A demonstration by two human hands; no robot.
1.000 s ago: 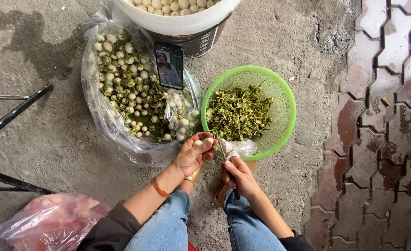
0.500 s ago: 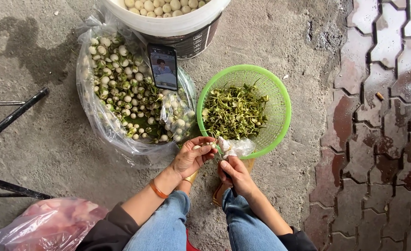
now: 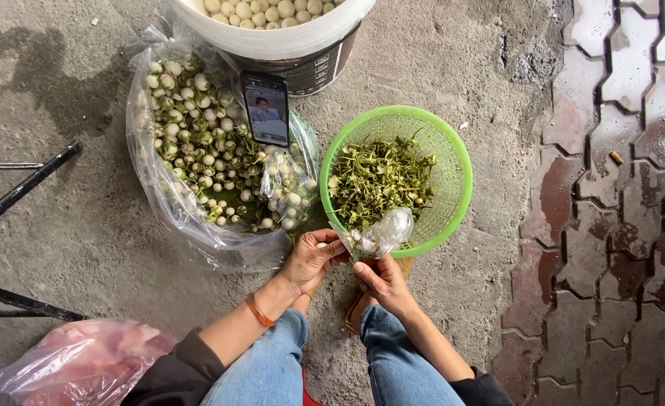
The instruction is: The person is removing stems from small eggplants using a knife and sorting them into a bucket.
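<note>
Both hands meet low in the view, just below the near rim of the green plastic basket (image 3: pixel 453 150). The left hand (image 3: pixel 311 259) has its fingers (image 3: pixel 331 254) curled shut around 1 small round pale eggplant (image 3: pixel 322 245), of which only a sliver shows between thumb and forefinger. The right hand (image 3: pixel 381 280) sits just right of the left fingers, its own fingers closed and pinching; whether they hold a small blade or only the stem cap I cannot tell, as the knuckles hide it. A crumpled scrap of clear plastic (image 3: pixel 385 231) lies just above the right fingers, over the basket's rim.

The step in hand looks like stemming: the green cap is being taken off this 1 eggplant. Beyond the fingers, the basket holds a heap of green stem trimmings (image 3: pixel 378 177). Up and left of the left fingers lies an open clear plastic bag (image 3: pixel 159 203) full of small eggplants with their caps on, and a phone (image 3: pixel 265 107) stands propped against it. Farther up, a white bucket (image 3: pixel 272 41) holds pale, cleaned ones.

The next move likely calls for a short twist or pull so the cap parts cleanly, with the left grip firm but not crushing.

Both forearms come up from the knees, in blue jeans (image 3: pixel 272 368), with wrists bent inward toward each other. An orange bracelet (image 3: pixel 258 310) circles the left wrist.
</note>
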